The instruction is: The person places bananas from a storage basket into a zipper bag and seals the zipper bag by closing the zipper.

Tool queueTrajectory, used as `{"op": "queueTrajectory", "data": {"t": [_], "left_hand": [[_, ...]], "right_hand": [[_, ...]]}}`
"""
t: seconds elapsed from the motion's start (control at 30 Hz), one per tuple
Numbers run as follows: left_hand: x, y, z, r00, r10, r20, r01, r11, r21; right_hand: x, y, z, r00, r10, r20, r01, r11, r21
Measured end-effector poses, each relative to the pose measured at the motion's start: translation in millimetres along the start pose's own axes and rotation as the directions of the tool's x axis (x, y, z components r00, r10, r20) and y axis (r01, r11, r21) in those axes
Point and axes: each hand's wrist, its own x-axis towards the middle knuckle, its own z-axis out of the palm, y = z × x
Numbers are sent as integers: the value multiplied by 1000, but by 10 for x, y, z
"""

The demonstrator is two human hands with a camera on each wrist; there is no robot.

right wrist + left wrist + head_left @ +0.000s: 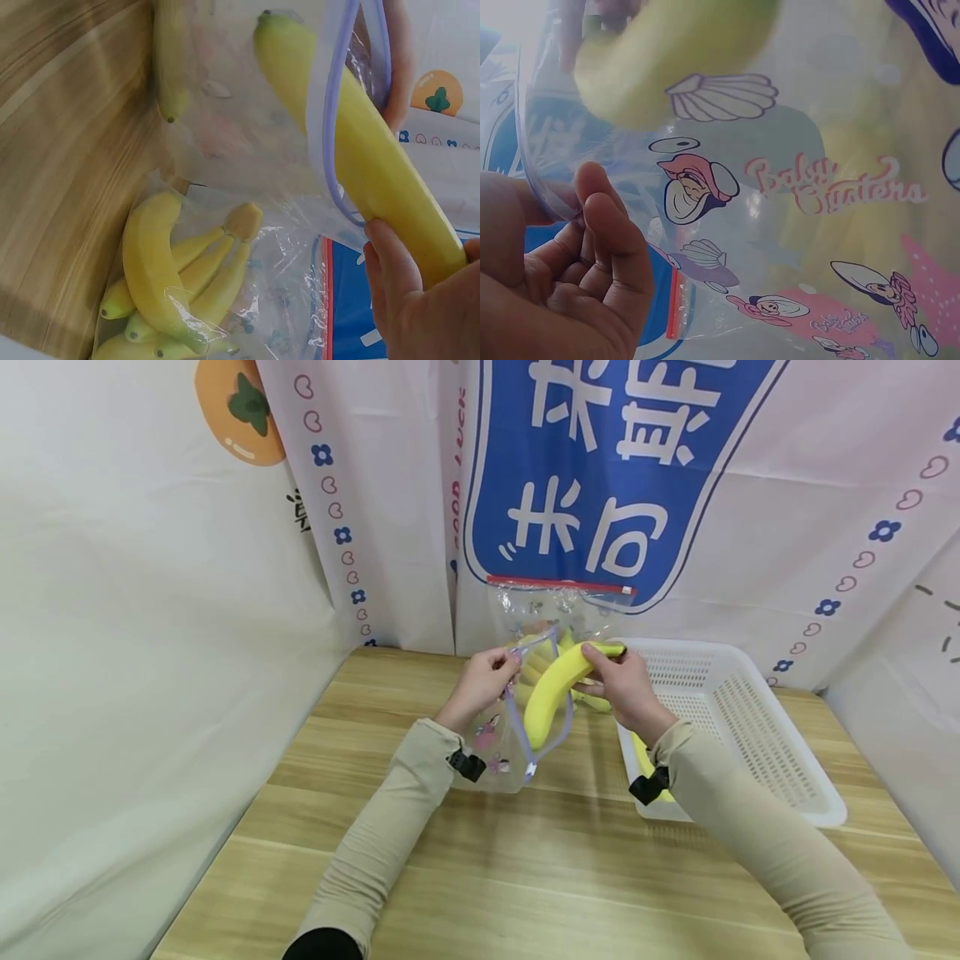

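Observation:
My left hand (483, 681) pinches the edge of a clear zip bag (486, 747) with a purple zip and printed cartoon shells. The bag's mouth is spread apart. In my right hand (628, 689) I hold a yellow banana (550, 697) near its stem end, thumb and fingers on it. Its lower end reaches through the purple-edged mouth, as the right wrist view shows. A yellow shape (174, 67) shows through the bag lower down. Behind stands a second clear bag (517, 603) with a red zip, holding several bananas (214, 281), some joined in a bunch.
To the right stands a white perforated plastic basket (813, 768). A banana (643, 756) lies along its left side, partly covered by my right wrist. A printed curtain (405, 502) hangs along the back of the wooden table (495, 885).

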Motion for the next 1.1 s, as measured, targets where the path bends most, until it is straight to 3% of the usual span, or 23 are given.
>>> {"op": "queueTrajectory", "data": {"t": [0.13, 0.33, 0.53, 0.77, 0.87, 1.0, 1.1], "left_hand": [[4, 3, 3, 1000, -15, 2, 15, 1000, -25], [16, 10, 11, 999, -44, 4, 45, 998, -52], [28, 1, 22, 1000, -31, -3, 31, 998, -63], [51, 12, 32, 999, 1, -50, -2, 999, -32], [42, 40, 28, 999, 2, -49, -3, 1000, -23], [35, 86, 19, 999, -4, -43, 3, 1000, -17], [36, 116, 14, 999, -3, -40, 2, 1000, -19]], "right_hand": [[-7, 28, 34, 1000, -27, -7, 26, 994, -104], [-25, 51, 37, 997, -76, 4, 72, 934, -349], [-45, 59, 54, 997, -63, 48, 76, 931, -356], [-105, 65, 153, 995, -61, 79, 90, 893, -441], [-112, 96, 174, 995, -43, 88, 83, 844, -530], [-105, 145, 184, 993, -16, 120, 95, 722, -685], [-91, 184, 198, 988, 21, 154, 102, 658, -746]]}}
